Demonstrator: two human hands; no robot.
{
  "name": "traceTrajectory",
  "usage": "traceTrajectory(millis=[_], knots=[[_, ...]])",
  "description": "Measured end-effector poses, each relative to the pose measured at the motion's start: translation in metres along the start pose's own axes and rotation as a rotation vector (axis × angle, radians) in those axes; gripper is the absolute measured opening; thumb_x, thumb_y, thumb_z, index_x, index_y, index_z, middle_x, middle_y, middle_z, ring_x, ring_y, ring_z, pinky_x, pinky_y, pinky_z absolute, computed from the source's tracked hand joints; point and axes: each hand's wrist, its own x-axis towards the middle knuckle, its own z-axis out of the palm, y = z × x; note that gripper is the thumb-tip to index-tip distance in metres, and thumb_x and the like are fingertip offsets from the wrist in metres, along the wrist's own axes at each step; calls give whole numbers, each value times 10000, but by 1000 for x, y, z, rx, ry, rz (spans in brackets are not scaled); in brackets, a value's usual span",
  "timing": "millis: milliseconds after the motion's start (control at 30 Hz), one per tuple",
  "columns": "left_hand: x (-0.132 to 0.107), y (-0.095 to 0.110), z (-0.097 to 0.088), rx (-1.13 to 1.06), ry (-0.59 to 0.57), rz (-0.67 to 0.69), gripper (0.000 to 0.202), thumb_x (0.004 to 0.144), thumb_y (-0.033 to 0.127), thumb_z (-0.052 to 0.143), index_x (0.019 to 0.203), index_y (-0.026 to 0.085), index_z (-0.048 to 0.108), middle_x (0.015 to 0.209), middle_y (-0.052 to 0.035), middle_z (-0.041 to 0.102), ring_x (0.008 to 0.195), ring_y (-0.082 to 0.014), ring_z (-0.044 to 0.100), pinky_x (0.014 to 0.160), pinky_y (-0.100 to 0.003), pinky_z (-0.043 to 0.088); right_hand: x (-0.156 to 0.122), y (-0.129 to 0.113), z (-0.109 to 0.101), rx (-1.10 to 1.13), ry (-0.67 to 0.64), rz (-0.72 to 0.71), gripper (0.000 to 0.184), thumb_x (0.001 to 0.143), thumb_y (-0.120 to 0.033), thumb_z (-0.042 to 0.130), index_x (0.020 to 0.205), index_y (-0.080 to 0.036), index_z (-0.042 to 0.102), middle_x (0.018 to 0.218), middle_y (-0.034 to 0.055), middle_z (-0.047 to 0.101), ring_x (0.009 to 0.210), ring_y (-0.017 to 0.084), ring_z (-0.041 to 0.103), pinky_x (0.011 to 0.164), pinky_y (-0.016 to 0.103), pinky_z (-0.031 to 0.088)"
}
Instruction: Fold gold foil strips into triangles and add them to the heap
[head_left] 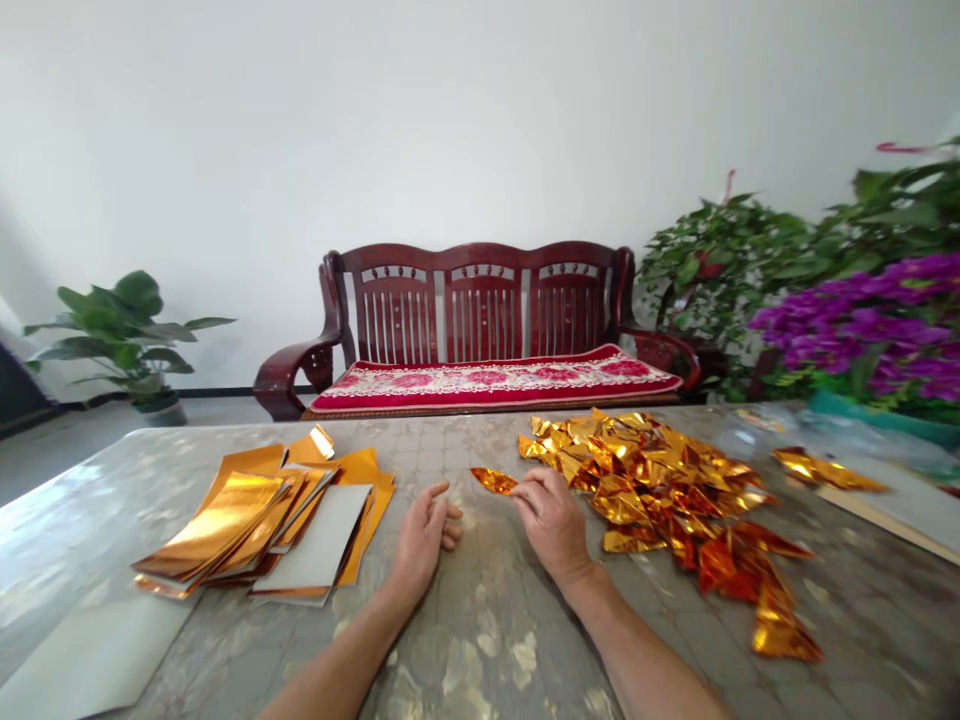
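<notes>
My right hand [553,522] pinches one end of a folded gold foil paper piece [493,481], pointed at its far tip, just above the table. Across from it, my left hand [426,535] holds nothing; its index finger is stretched out and the other fingers are loosely bent. Left of that hand lies a loose stack of flat gold foil sheets [240,510], some with the pale grey back [319,540] facing up. A heap of folded gold foil pieces [637,470] spreads beyond and to the right of my right hand.
The patterned table [480,640] spans the front. A pale sheet [97,650] lies front left. On the right are a flat board [900,510], clear plastic [847,440] and purple flowers [877,325]. Behind stands a wooden bench [484,300]; a potted plant [135,340] is at left.
</notes>
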Motion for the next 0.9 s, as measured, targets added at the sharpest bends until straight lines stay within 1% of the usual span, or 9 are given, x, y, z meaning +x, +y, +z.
traceTrajectory(millis=[100,200,400,567,633,667,767,900], knots=[[1,-4,1,32,0,9,588,806,497,570,1239,102,517,790,-23,658,528,-98,591,468,-202,448,4,9,-4,-51,44,30,102,863,-159,639,813,-224,699,887,35,608,841,182,570,772,295,458],[1,-7,1,29,-10,10,550,791,468,588,1214,120,538,793,-17,665,533,-98,593,471,-203,445,11,22,-13,-134,128,38,75,871,-194,654,822,-217,706,881,44,595,854,194,552,786,307,447],[1,-8,0,36,-23,0,491,753,447,610,1136,141,593,796,-18,679,547,-106,610,482,-210,441,26,60,-48,-395,287,38,138,897,-253,638,795,-222,727,830,47,608,817,201,519,761,311,401],[-1,-5,0,44,-40,1,449,731,458,614,1054,147,638,784,-15,676,547,-107,606,501,-220,448,29,96,-75,-542,359,151,159,887,-294,628,805,-231,749,832,53,620,798,213,503,731,316,352],[-1,-4,-1,55,-43,-5,445,723,462,614,1034,145,649,785,-15,677,546,-106,603,509,-223,448,28,107,-83,-592,357,204,156,876,-298,632,810,-232,756,837,58,642,791,219,495,720,322,330],[-2,-4,-1,60,-43,-7,444,720,463,614,1028,145,653,786,-15,677,548,-108,603,511,-225,447,28,112,-87,-615,352,223,156,871,-292,631,808,-231,759,802,55,646,769,219,488,706,323,317],[-2,-5,-1,64,-50,-9,447,708,462,611,1019,144,658,787,-16,679,561,-115,607,519,-229,445,26,124,-101,-680,368,272,154,857,-289,640,805,-218,766,782,67,664,749,220,479,674,326,288],[0,-9,-1,84,-67,4,434,714,449,593,1012,141,661,785,-17,680,569,-113,599,528,-227,438,24,132,-122,-812,425,300,172,860,-303,633,817,-220,777,751,82,667,699,217,441,627,332,228]])
